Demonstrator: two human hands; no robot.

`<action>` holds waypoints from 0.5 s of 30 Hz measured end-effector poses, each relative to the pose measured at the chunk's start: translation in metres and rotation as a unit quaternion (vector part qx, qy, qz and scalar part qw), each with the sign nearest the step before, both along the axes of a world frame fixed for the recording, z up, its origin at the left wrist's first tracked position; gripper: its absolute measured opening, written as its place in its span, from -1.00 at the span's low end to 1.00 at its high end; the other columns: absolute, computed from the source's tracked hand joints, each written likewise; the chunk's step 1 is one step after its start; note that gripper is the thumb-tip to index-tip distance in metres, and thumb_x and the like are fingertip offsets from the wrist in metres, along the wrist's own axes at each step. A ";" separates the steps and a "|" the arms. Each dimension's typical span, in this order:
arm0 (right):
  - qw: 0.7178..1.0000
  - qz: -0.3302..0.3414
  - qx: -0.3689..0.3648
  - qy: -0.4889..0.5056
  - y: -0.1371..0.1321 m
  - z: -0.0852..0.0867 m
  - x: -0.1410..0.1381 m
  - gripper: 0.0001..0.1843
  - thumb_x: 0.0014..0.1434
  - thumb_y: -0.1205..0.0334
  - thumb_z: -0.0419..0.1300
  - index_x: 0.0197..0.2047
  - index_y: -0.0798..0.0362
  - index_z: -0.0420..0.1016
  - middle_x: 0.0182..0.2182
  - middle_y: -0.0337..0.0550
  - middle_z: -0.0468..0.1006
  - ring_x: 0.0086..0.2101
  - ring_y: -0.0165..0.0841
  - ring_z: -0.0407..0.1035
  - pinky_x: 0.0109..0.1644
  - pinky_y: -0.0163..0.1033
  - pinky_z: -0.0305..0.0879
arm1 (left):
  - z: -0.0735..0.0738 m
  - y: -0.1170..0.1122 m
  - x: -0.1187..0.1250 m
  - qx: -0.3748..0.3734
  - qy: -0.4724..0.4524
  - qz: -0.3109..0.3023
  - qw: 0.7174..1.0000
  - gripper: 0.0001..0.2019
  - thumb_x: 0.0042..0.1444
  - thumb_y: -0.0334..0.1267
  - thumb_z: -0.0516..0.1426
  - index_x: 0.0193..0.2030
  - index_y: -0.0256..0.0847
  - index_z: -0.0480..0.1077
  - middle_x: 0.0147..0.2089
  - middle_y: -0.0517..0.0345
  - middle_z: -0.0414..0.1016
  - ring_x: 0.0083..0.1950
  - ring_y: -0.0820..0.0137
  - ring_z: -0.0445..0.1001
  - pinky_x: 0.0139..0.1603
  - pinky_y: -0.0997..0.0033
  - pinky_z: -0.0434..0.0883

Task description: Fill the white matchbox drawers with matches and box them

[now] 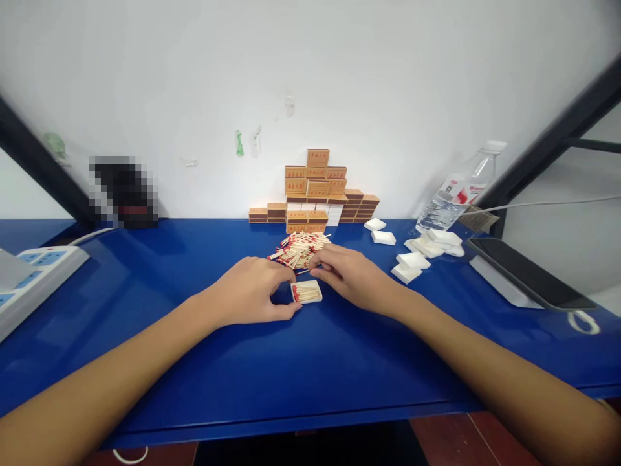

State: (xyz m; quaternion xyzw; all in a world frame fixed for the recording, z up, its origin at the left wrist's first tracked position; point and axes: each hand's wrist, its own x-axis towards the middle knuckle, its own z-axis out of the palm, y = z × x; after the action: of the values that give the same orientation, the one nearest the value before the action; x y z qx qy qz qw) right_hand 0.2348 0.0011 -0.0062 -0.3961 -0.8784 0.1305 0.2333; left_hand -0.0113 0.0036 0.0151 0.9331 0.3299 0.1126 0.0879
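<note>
A small white matchbox tray (317, 296) lies on the blue table, partly filled with red-headed matches. My left hand (252, 288) grips the tray's left end between thumb and fingers. Just beyond it is a loose heap of matches (298, 249), heads pointing different ways. My right hand (356, 275) is at the right edge of the heap, above the tray's far right corner. Its thumb and fingertips are pinched together; whatever they hold is too small to make out. Behind the heap, stacked matchboxes (317, 188) stand against the wall.
Several empty white trays (412, 260) lie to the right, near a clear plastic bottle (446, 194). At the far right a dark phone (528, 272) leans on a white block. A white power strip (43, 272) is at the left, with a blurred dark object (129, 194) behind it.
</note>
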 end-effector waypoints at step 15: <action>0.997 -0.045 0.039 -0.045 0.017 -0.015 0.001 -0.97 0.39 0.28 0.25 -0.12 0.05 0.51 -0.28 -0.19 0.46 -0.30 -0.34 0.32 -0.23 -0.25 0.18 | 0.000 0.000 0.000 0.012 0.004 -0.008 1.000 -0.74 0.20 -0.05 0.25 -0.31 -0.23 0.50 -0.45 0.24 0.48 -0.49 0.45 0.33 -0.41 0.41 0.15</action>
State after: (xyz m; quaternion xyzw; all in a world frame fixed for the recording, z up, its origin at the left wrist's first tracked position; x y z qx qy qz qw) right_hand 0.2355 0.0185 -0.0208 -0.4311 -0.8739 0.0673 0.2141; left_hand -0.0116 0.0040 0.0152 0.9372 0.3213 0.1119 0.0765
